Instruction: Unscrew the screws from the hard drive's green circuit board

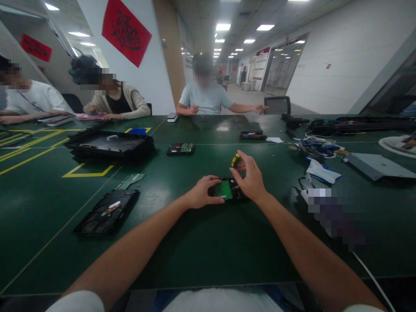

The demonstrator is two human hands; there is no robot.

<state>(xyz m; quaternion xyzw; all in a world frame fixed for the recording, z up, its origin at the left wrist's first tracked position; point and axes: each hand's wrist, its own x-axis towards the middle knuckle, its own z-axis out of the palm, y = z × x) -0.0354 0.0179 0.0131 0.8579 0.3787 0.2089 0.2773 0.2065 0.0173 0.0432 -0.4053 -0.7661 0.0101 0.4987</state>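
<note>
A hard drive [224,189] with a green circuit board facing up lies flat on the green table in front of me. My left hand [205,192] grips its left end, thumb along the near edge and fingers over the far edge. Over the right end, my right hand [249,177] pinches a screwdriver [235,160] by its yellow-and-black handle. The fingers and the drive's right part hide the screwdriver's tip, so whether it touches a screw I cannot tell. Farther off lies a second hard drive [180,148], board side up.
At left are a black plastic casing [107,212] with a loose circuit board [131,180], and stacked black trays [110,145]. Cables [316,146], a white-and-blue packet [323,171] and a silver box [380,167] occupy the right. Three people sit across the table.
</note>
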